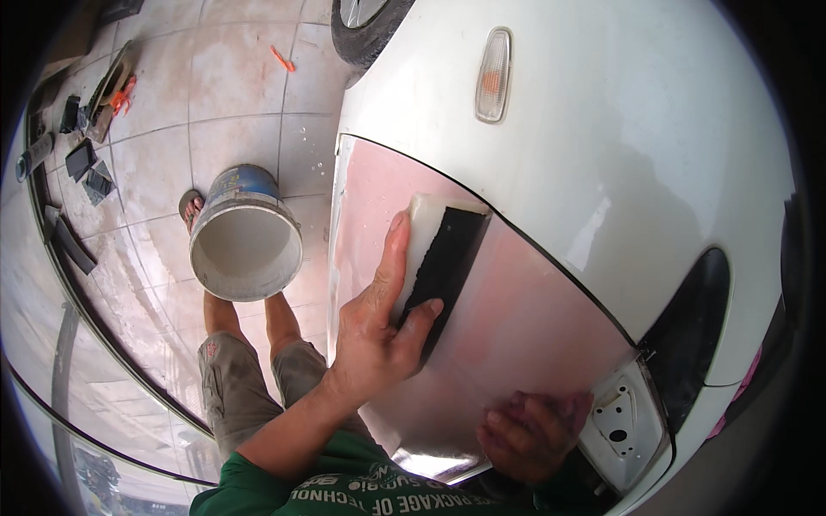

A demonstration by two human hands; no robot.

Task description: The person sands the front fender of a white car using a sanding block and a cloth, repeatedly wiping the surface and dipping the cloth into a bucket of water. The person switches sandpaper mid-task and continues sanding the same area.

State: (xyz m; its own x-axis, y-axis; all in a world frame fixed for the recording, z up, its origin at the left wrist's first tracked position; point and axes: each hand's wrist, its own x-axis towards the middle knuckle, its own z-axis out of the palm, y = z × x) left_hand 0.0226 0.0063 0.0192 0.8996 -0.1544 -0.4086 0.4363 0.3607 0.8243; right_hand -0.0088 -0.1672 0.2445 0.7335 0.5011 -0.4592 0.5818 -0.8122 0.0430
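The left hand (379, 331) clamps a stiff, light-looking sanding block (443, 258) flat against the pinkish car panel (516, 318), best gripped along its edges; the right hand (533, 430) rests spread, lower on the panel.

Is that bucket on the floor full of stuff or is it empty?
Empty, as far as it shows. The bucket stands upright on the tiled floor with its mouth open, and only its bare pale inside wall and bottom are visible.

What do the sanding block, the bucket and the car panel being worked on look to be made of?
Sanding block: seemingly pale foam or rubber with a black abrasive sheet, matte. Bucket: probably plastic, smooth whitish inside, blue outside. Car panel: likely painted metal, dulled pinkish-grey where sanded, against the glossy white fender.
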